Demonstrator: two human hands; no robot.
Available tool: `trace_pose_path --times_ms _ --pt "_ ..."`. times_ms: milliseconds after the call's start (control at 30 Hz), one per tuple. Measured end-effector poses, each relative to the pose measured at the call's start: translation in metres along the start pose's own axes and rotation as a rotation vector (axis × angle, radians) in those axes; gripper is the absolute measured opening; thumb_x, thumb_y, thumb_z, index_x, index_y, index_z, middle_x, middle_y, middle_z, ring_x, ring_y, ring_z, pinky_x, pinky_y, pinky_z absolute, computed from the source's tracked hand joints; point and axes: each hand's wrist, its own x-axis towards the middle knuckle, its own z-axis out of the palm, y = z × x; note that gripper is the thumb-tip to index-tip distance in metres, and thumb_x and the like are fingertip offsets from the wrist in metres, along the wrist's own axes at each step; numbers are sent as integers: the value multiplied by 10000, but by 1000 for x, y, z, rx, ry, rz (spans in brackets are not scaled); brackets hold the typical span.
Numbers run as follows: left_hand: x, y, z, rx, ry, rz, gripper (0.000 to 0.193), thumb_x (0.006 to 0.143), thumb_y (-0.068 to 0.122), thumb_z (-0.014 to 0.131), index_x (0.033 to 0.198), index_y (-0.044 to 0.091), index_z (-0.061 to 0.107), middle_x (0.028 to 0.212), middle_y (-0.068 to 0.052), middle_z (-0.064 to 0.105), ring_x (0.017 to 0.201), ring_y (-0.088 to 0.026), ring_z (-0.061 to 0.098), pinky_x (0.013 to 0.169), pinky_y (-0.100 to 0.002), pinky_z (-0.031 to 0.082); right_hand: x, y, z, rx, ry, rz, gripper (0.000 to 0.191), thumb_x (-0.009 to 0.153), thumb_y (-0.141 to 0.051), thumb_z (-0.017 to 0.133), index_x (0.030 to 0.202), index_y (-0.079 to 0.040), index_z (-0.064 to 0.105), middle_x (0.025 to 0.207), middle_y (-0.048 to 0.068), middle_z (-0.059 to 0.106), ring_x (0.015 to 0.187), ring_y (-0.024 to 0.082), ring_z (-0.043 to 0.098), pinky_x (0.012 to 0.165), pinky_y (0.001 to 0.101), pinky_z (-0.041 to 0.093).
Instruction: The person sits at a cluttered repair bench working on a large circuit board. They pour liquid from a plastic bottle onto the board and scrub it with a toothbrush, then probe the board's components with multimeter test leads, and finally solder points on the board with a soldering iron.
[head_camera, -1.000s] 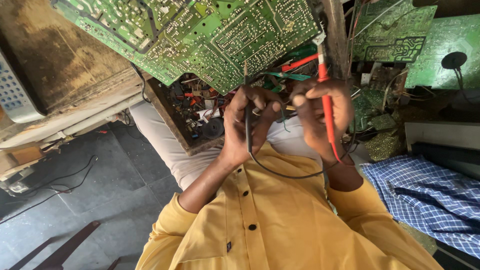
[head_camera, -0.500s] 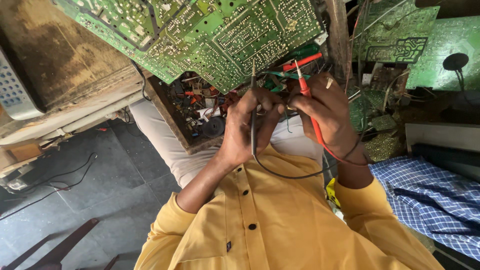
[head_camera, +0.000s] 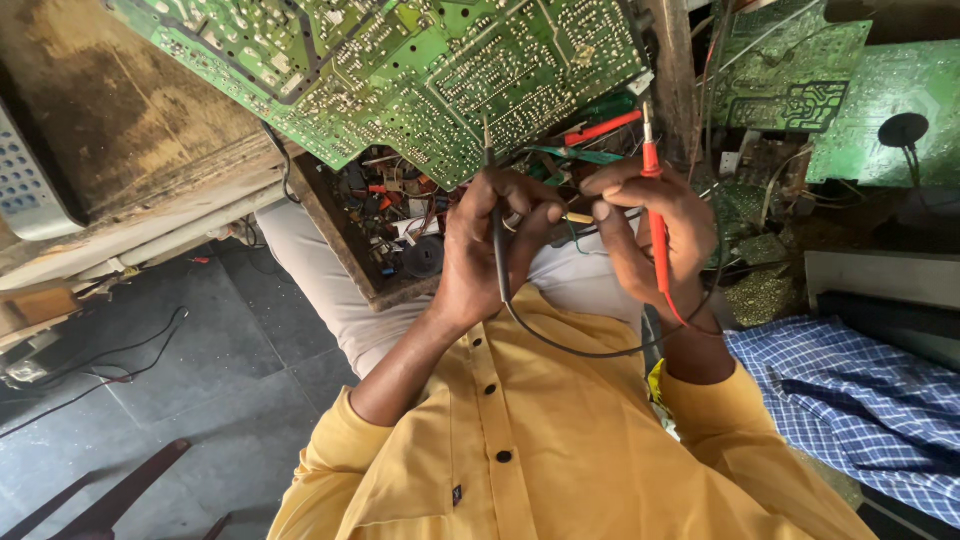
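The view is upside-down compared w/ the person: the yellow shirt (head_camera: 560, 450) fills the bottom, the hands are in the middle.

The left hand (head_camera: 490, 245) is closed in a pinch around a black test probe (head_camera: 493, 215). The probe stands nearly upright, its thin metal tip points up to the solder side of the big green circuit board (head_camera: 420, 70), approx. at the board's lower edge; if the tip really touches it, I cannot tell. The black lead (head_camera: 590, 350) runs down from this hand, makes a loop over the shirt and goes toward the right wrist.

The right hand (head_camera: 650, 235) has fingers curled and pinches a red test probe (head_camera: 655, 215), also nearly upright, tip up, free of the board. Both hands are close, fingertips almost meeting btw. the probes.

Behind the hands is a wooden tray (head_camera: 385, 225) w/ small electronic parts, resting on the person's lap in light trousers. More green boards (head_camera: 830, 90) hang at the right. A blue checked cloth (head_camera: 850, 390) lies at the right side, the dark tiled floor (head_camera: 170, 390) is at the left.
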Motion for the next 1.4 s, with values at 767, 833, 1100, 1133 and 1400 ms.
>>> trace_pose_path --times_ms 767,833,1100,1133,1400 --pt "-2 -6 0 -110 -28 -91 251 1049 -45 655 1039 58 426 1040 -92 680 941 -89 628 840 -263 557 -7 4 3 82 48 75 317 967 127 696 1221 -8 562 1163 205 690 1025 234 723 895 338 591" --pt "-3 -5 0 -138 -28 -118 250 1051 -44 653 1041 58 425 1044 -91 678 947 -90 624 851 -267 554 -7 7 3 122 25 52 320 963 130 688 1225 -6 565 1157 202 694 1026 241 721 931 360 590" --pt "-3 -6 -1 -82 -37 -94 245 1048 -53 652 1051 56 433 1047 -79 660 948 -84 605 841 -257 528 -4 5 4 150 -27 49 308 960 135 674 1214 1 565 1154 221 695 1044 269 714 925 373 595" --pt "-3 -6 -1 -76 -40 -100 245 1046 -52 652 1050 57 433 1044 -77 663 944 -81 608 834 -253 527 -4 5 4 142 -27 49 306 960 133 677 1212 -1 567 1152 221 697 1043 266 716 920 371 596" --pt "-2 -7 0 -47 -52 -83 252 1043 -47 653 1033 64 427 1042 -80 671 935 -80 600 817 -250 513 -2 3 4 128 -27 48 286 970 126 673 1206 -3 576 1177 227 700 1081 276 712 979 391 582"
